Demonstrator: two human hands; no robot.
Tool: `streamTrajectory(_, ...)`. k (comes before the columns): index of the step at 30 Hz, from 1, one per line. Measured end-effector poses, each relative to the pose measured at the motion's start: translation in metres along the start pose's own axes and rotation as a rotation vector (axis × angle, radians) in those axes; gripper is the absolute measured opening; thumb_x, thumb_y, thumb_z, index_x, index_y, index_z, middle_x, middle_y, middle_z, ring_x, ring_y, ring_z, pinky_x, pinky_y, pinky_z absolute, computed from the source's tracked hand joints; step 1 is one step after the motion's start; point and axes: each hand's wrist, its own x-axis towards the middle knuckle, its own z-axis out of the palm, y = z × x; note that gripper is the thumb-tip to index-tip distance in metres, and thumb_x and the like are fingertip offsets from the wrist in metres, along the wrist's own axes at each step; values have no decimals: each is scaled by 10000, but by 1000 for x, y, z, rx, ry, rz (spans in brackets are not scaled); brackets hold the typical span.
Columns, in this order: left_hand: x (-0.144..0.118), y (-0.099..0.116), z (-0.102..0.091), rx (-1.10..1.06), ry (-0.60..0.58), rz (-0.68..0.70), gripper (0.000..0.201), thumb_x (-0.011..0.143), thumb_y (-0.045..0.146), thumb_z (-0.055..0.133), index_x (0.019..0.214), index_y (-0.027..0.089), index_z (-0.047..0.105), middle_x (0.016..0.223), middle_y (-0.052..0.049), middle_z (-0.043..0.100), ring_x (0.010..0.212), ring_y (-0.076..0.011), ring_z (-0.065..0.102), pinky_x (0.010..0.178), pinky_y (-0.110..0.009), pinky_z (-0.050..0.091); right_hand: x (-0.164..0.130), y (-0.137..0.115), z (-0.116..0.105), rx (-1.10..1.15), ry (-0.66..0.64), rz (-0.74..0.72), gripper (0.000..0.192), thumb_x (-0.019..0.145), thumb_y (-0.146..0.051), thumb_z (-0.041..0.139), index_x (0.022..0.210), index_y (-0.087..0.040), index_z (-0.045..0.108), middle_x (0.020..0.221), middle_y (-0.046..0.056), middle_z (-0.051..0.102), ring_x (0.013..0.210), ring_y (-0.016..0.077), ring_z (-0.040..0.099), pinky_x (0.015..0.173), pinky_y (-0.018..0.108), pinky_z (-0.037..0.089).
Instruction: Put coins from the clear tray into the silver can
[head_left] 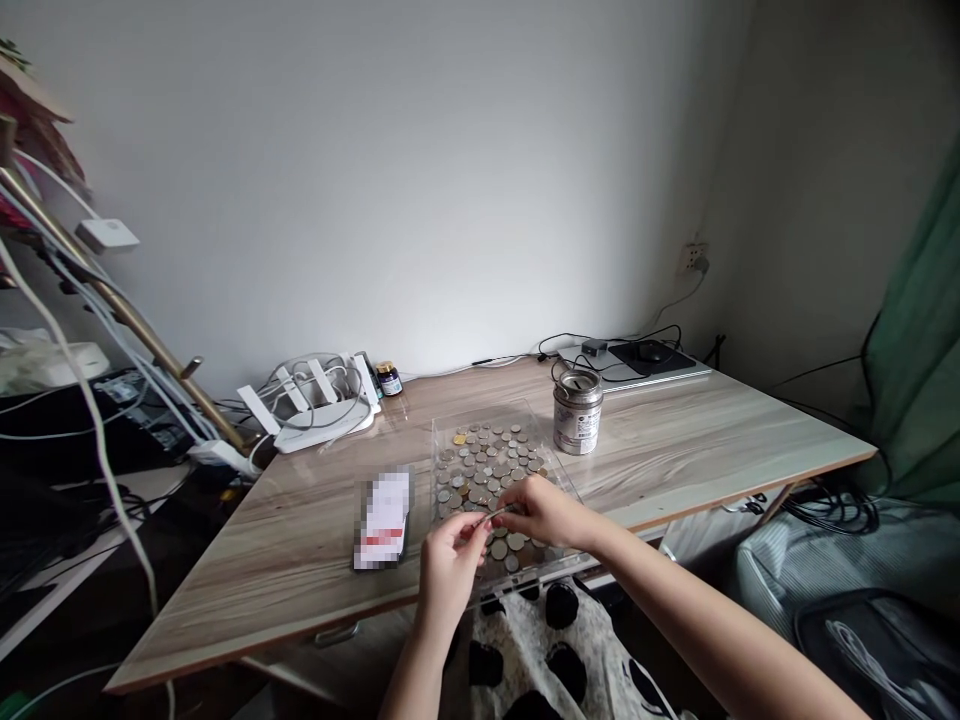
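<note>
Wood-grain surface (675, 440) against a white wall, cables at the back. White router (319, 405) far left, laptop (637, 362) far right. Clear tray (450, 430) sits mid-surface near the front edge, full of loose coins (487, 465) in one layer. Metal tin (577, 412) stands upright just right of the tray, lid slotted. Phone (384, 520) lies flat just left of the tray. Small dark jar (388, 378) beside the router. Left hand (450, 560) and right hand (544, 510) meet over the tray's near end, each grip pinched closed on a thin item (496, 513) held between them; too small to identify. Coins look hard, light and slippery; best pinched at the rim.
</note>
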Motion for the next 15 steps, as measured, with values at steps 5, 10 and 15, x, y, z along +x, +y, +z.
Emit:
streamTrajectory(5, -2, 7, 4, 39, -121, 18, 321, 741, 440, 511, 629, 143, 561, 530, 4, 513, 452, -95, 497, 381, -183, 398, 4, 14, 2, 275, 13, 58, 302, 712, -418, 593, 732, -117, 620, 516, -44, 483, 471, 58, 376, 441, 183, 277)
streamTrajectory(10, 3, 7, 4, -121, -80, -126, 339, 656, 456, 591, 714, 122, 596, 570, -21, 593, 479, -128, 560, 443, -230, 455, 13, 16, 15, 701, 259, 213, 375, 585, -467, 681, 675, -141, 519, 574, -16, 534, 501, 91, 477, 475, 213, 390)
streamTrajectory(15, 6, 1, 3, -137, -56, -131, 328, 647, 442, 600, 709, 120, 593, 559, -21, 597, 492, -151, 576, 446, -246, 461, 11, 4, 25, 376, 337, 98, 170, 673, -255, 625, 800, -152, 578, 604, -33, 536, 493, 65, 431, 462, 182, 342)
